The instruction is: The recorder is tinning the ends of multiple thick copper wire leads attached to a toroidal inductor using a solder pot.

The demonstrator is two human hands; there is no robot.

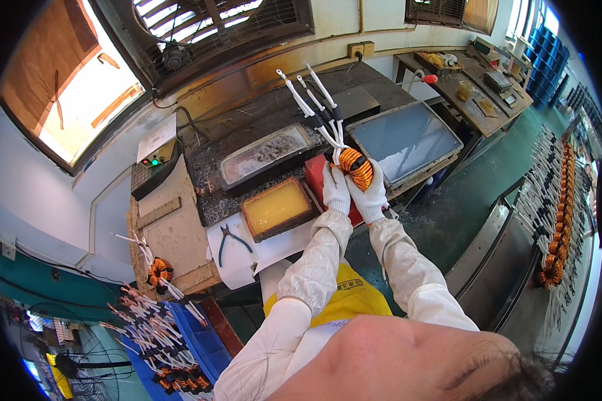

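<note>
Coil sits gripped between our left hand and right hand, near the grey tray; we seem to be positioning it, so our next move probably needs steady support.

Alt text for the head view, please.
White-gloved hands hold an orange wire-wound ring, its white leads pointing toward the picture's top. To the left are a yellow-filled tray and pliers; to the right, a grey-surfaced tray.
</note>
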